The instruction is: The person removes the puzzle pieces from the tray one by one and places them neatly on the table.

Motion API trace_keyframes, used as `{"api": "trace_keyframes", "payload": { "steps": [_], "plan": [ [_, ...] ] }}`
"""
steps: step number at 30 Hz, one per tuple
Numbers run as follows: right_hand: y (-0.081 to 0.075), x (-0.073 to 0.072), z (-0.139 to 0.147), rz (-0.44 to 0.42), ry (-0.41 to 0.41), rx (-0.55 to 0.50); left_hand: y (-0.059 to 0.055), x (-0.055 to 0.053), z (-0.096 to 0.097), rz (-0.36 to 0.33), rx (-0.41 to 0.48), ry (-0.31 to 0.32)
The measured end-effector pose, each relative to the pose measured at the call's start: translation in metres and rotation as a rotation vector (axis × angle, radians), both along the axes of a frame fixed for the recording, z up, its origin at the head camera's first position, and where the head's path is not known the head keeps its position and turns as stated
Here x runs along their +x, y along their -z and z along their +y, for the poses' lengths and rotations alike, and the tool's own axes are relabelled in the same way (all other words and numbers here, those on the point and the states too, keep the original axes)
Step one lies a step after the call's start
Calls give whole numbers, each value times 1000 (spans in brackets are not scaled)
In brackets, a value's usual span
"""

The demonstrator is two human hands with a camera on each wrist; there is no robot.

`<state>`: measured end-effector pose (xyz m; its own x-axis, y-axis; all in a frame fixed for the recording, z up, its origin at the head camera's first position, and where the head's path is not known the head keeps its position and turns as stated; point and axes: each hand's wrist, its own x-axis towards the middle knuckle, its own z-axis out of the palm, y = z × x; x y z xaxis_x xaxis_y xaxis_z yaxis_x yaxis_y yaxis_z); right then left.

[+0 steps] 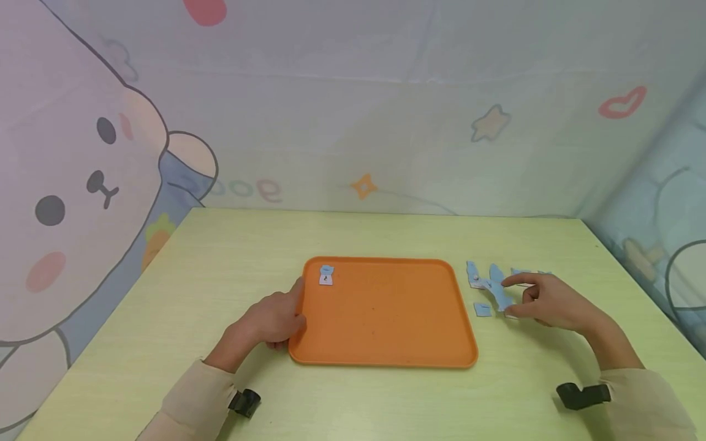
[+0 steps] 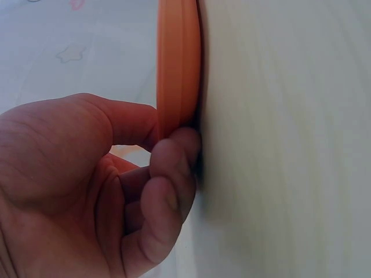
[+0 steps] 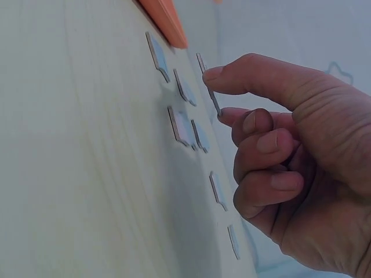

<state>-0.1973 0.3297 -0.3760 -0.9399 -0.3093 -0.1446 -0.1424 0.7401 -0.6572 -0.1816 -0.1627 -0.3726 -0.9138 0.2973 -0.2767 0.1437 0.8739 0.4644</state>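
Note:
My left hand (image 1: pixel 276 315) grips the left rim of an orange tray (image 1: pixel 380 349); in the left wrist view its curled fingertips meet the underside of the tray (image 2: pixel 178 63). Above the table, right of the tray, my right hand (image 1: pixel 557 303) pinches a light blue puzzle piece (image 1: pixel 499 296) between thumb and index finger. The right wrist view shows this piece (image 3: pixel 210 87) edge-on, raised over the others, with the remaining fingers curled. One puzzle piece (image 1: pixel 326 275), blue and white with a small dark mark, lies in the tray's upper left corner.
Several loose puzzle pieces lie on the pale table (image 1: pixel 242 245) beside the tray, among them a small blue one (image 1: pixel 482 310) and one (image 1: pixel 472 272) farther back. Others are partly behind my right hand. A printed cloth (image 1: pixel 386 122) hangs behind the table.

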Motion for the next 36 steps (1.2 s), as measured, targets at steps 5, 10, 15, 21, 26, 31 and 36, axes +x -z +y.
{"api": "trace_keyframes", "payload": {
  "steps": [5, 10, 15, 21, 26, 31, 36],
  "plan": [
    [1, 2, 12, -11, 22, -3, 0, 0, 0, 0, -14, -2],
    [3, 5, 24, -23, 42, 0, 0, 0, -1, 5, 1, 5],
    [5, 6, 35, -54, 35, -20, 0, 0, -1, 9, 19, 9],
    [9, 8, 46, -55, 38, -11, 1, 0, -2, 7, 42, 15],
    [9, 9, 52, -67, 53, 6, 1, 0, -3, 8, 55, 14],
    [8, 10, 57, -80, 68, 0, 1, 0, -3, 11, 53, 20],
    [8, 10, 60, -95, 60, -31, -1, 0, -3, 9, 61, 15]
  ]
}}
